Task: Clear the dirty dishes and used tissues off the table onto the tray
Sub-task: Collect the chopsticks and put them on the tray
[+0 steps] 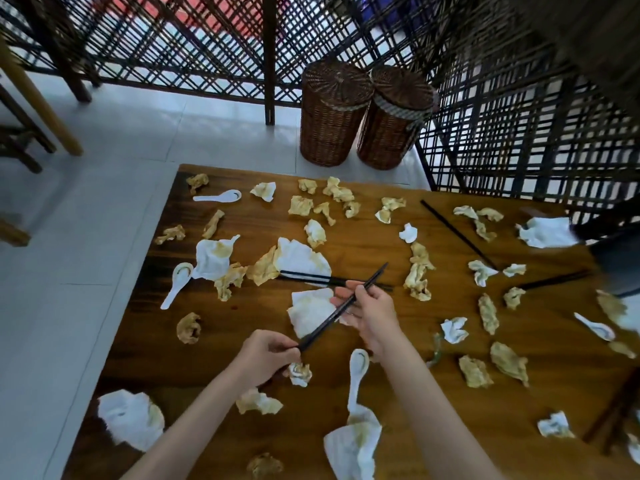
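Two hands lift black chopsticks above a littered wooden counter.

The chopsticks (341, 308) look thin, stiff, light and slippery: left hand (268, 356) pinches their near end, right hand (369, 311) pinches mid-shaft. Soft crumpled tissues (301, 258) and fragile white spoons (356, 372) lie scattered around.

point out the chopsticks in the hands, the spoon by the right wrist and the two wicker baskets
chopsticks (341, 308), head view, mid shaft
spoon (358, 362), head view, bowl
wicker baskets (329, 126), head view, left basket's side wall
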